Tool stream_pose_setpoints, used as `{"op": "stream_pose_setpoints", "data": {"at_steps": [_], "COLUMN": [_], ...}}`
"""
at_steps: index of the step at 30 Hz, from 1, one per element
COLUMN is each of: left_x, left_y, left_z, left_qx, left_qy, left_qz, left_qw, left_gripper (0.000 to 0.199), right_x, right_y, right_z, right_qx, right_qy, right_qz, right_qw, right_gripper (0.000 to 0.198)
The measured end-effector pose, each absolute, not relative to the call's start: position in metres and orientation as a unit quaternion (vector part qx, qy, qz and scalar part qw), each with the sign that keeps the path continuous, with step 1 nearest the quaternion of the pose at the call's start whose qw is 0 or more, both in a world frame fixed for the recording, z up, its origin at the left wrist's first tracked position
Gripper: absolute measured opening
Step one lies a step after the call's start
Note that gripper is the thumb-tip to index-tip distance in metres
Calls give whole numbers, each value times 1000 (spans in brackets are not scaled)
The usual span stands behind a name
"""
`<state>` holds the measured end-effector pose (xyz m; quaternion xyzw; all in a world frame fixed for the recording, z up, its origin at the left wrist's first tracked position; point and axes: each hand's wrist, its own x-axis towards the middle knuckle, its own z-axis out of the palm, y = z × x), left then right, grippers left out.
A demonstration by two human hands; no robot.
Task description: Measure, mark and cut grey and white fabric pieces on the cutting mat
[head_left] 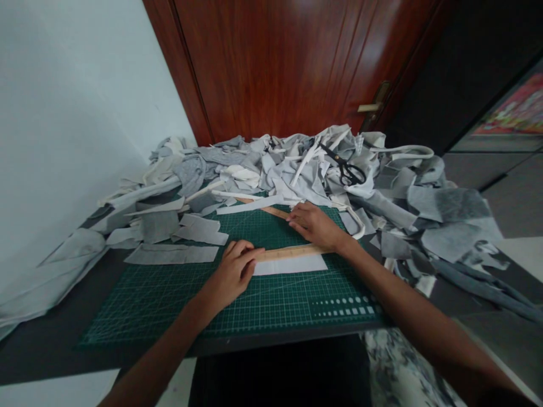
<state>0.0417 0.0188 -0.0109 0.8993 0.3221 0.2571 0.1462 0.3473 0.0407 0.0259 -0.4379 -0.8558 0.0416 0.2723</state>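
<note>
My left hand (236,271), its fingers bent, grips the left end of a wooden ruler (292,252). Under that ruler's near edge lies a white fabric strip (292,265), flat on the green cutting mat (271,308). My right hand (311,223) reaches over the ruler's right part, fingers closed at the near end of a second narrow wooden strip (275,212), perhaps another ruler. That strip slants away and passes beneath pale fabric pieces. The wrist hides the ruler's right end.
Heaped grey and white fabric scraps (237,158) line the back and both sides of the dark table (51,339). Black-handled scissors (350,172) rest on the heap. Grey cut pieces (173,254) lie at the mat's left. Behind stands a wooden door (271,68).
</note>
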Motion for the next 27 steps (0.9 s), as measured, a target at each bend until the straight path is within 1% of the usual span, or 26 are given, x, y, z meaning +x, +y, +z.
{"op": "stream_pose_setpoints", "data": {"at_steps": [6,10,12,16,18,20,23,27], "left_x": [41,40,40,40,40,40,41,40], "left_y": [13,10,8,6,6,6,5,5], "left_z": [-13,-10,-8,-7,-7,-7,-7,-7], "left_qx": [895,892,891,891,890,890,890,889], "left_qy": [324,329,332,333,335,338,340,339], "left_qz": [269,272,270,270,271,269,266,269], "left_qw": [143,146,150,152,149,147,144,148], "left_gripper": [40,41,41,43,43,41,40,40], "right_x": [305,281,273,267,268,268,267,260], "right_y": [99,127,131,123,119,118,124,134], "right_z": [33,44,46,46,44,43,41,34], "right_qx": [-484,-554,-573,-575,-559,-538,-533,-558], "right_qy": [-844,-821,-812,-810,-820,-834,-832,-812], "right_qz": [6,-5,-10,-29,-27,12,71,76], "right_qw": [232,138,110,111,117,123,134,151], "right_gripper": [21,28,28,25,29,33,24,23]}}
